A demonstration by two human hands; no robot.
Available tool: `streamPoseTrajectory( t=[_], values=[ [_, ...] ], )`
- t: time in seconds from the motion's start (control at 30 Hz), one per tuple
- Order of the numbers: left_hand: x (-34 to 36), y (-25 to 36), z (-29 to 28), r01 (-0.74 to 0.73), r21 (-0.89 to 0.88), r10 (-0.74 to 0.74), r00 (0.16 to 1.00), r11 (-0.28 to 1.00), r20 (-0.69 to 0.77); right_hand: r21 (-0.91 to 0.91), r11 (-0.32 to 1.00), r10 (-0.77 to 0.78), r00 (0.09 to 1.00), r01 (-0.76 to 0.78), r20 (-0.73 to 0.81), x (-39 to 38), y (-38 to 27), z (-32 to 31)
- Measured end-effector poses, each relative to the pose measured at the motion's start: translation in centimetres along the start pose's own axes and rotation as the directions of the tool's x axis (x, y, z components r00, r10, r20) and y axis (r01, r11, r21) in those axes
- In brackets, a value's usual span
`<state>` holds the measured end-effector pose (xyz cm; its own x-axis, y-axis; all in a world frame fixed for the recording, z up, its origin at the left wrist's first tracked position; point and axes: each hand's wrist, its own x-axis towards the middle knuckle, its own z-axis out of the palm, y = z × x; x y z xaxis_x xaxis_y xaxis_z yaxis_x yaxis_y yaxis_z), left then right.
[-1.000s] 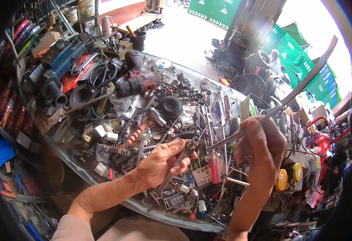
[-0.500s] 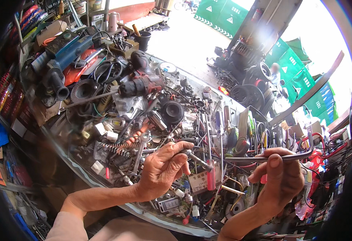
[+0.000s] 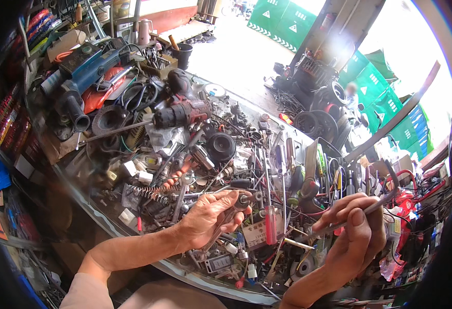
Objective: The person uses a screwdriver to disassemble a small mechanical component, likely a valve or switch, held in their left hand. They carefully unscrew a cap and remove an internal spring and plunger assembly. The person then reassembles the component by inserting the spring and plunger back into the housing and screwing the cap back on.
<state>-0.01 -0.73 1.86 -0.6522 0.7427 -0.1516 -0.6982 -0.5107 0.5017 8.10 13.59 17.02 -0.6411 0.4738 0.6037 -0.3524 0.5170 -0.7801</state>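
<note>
In my left hand (image 3: 213,219), closed over the cluttered bench, is a dark metal bolt (image 3: 243,200) with a round head that points to the right. Its shank runs back under the fingers and is partly hidden. My right hand (image 3: 357,232) grips a large L-shaped hex key (image 3: 392,185), the bent short arm rising past the knuckles. The key's long arm reaches leftward through the fingers, slightly blurred, and does not touch the bolt. Between the hands lies a screwdriver with a red handle (image 3: 270,226).
A red and black cordless drill (image 3: 182,112) and a blue angle grinder (image 3: 94,67) lie at the far left. Springs (image 3: 151,195), wrenches and small parts crowd the bench. A metal box of tools (image 3: 329,154) stands behind my right hand. Tyres (image 3: 316,123) lie beyond the bench.
The bolt has turned in my left hand, its head now up and to the right instead of pointing down. The hex key has tilted, its long arm dropping lower at the left.
</note>
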Motion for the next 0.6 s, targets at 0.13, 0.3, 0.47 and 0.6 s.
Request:
streamPoseTrajectory(
  t=[0.13, 0.3, 0.47, 0.6],
  values=[
    [-0.3, 0.4, 0.4, -0.107, 0.016, 0.107, 0.994, 0.994, -0.009, -0.17, 0.965, 0.23, 0.952, -0.198, 0.202, 0.2, 1.3, -0.5],
    [-0.9, 1.6, 2.0, -0.401, 0.346, 0.443, 0.895, 0.848, -0.05, -0.189, 0.981, 0.142, 0.853, -0.051, 0.503, -0.1, 4.7, 1.6],
    [-1.6, 1.1, 3.2, -0.532, 0.631, 0.692, 0.722, 0.565, -0.011, -0.139, 0.989, 0.016, 0.89, 0.053, 0.456, -0.7, 4.6, 2.7],
    [-1.9, 1.0, 2.8, -0.546, 0.684, 0.741, 0.672, 0.484, 0.012, -0.163, 0.986, 0.053, 0.871, 0.031, 0.488, -1.0, 4.7, 2.9]
  ],
)
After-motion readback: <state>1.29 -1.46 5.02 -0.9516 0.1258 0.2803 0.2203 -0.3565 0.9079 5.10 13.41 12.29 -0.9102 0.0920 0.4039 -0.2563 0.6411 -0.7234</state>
